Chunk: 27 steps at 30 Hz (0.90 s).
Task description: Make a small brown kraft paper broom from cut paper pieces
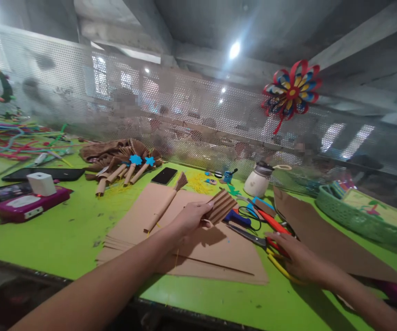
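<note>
My left hand is closed on a pleated, fan-folded piece of brown paper, held just above a stack of flat brown paper sheets on the green table. My right hand rests on the table at the right, its fingers on the red and yellow handles of a pair of scissors whose blades point left. Whether those fingers grip the handles is unclear. A rolled brown paper stick with a fringed end lies on the sheets beside my left hand.
A pile of finished brown paper fans with blue shapes lies at the back. A pink device with a white box, a phone, a white glue bottle, a green basket, pipe cleaners and a large brown sheet surround the work area. A mesh screen carries a paper pinwheel.
</note>
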Tool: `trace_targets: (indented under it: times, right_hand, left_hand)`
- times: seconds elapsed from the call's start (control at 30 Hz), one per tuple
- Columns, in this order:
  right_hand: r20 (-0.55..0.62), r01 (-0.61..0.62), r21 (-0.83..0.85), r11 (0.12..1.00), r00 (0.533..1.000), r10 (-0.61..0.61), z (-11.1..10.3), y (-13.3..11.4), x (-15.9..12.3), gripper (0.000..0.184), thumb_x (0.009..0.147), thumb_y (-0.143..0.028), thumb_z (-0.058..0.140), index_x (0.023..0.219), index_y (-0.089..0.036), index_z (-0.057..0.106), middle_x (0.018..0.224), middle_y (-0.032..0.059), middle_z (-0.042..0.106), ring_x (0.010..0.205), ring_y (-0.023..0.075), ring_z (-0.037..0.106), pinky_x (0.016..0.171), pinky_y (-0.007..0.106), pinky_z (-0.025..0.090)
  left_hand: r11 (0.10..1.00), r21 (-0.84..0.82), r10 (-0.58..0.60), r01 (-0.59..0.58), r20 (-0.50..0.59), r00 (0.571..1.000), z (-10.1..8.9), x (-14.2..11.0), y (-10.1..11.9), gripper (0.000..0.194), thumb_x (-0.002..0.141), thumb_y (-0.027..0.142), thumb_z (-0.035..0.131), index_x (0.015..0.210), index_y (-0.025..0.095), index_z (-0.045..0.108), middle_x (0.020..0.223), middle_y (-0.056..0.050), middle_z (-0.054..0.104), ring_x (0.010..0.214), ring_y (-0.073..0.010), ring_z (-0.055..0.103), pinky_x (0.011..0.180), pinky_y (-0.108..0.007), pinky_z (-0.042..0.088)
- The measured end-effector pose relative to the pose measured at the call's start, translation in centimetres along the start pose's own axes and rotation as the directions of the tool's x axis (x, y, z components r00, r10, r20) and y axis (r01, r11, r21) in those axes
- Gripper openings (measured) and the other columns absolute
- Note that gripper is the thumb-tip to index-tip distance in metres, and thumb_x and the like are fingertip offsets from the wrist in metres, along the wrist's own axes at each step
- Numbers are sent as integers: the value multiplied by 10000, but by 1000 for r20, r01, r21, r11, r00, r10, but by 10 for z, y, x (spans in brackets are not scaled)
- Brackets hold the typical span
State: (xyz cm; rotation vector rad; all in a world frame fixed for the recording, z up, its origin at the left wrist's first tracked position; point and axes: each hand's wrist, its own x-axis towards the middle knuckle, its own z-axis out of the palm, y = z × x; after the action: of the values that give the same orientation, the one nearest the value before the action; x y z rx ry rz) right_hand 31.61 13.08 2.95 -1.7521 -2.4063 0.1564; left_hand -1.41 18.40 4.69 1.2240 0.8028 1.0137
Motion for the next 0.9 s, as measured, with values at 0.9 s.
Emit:
trace_targets:
  times: [0.9]
  right_hand:
    - [-176,80,751,656,981,82,-2,-132,40,498,727,-521,580,1058,-148,584,757,52,606,642,168,576,557,257,481]
  left_hand:
    - [957,-223,165,-185,-107,980,5,-17,34,306,807,345,569,870,56,647,787,-130,669,724,-178,639,589,-229,491]
